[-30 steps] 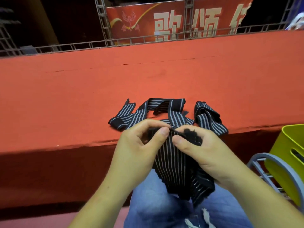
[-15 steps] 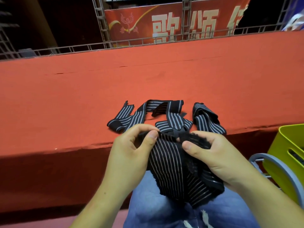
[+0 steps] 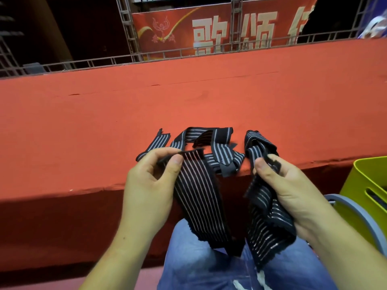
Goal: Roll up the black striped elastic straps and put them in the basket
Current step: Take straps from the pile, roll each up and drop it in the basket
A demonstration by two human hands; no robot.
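While the person sits at the red-covered table (image 3: 104,126), both hands hold one black striped elastic strap (image 3: 201,197) above the lap. Left hand (image 3: 150,185): thumb and forefinger pinched together on the strap's upper end, near the table's front edge. From that pinch the strap hangs down flat, pale stripes facing up, to a low bend over the blue jeans (image 3: 201,266). Right hand (image 3: 293,193): fingers closed around the strap's other portion, which is bunched and folded in the palm; thumb pressed on top of the fabric. The two hands are apart, with the strap forming a V between them.

Remaining straps (image 3: 211,147) lie unrolled in a loose tangle on the table, just behind the hands, near the front edge. One folded piece (image 3: 259,143) lies at the right of that tangle.

Yellow-green basket (image 3: 368,181) stands at the right frame edge, below table level, beside a grey curved frame (image 3: 356,214). Basket contents cannot be made out.
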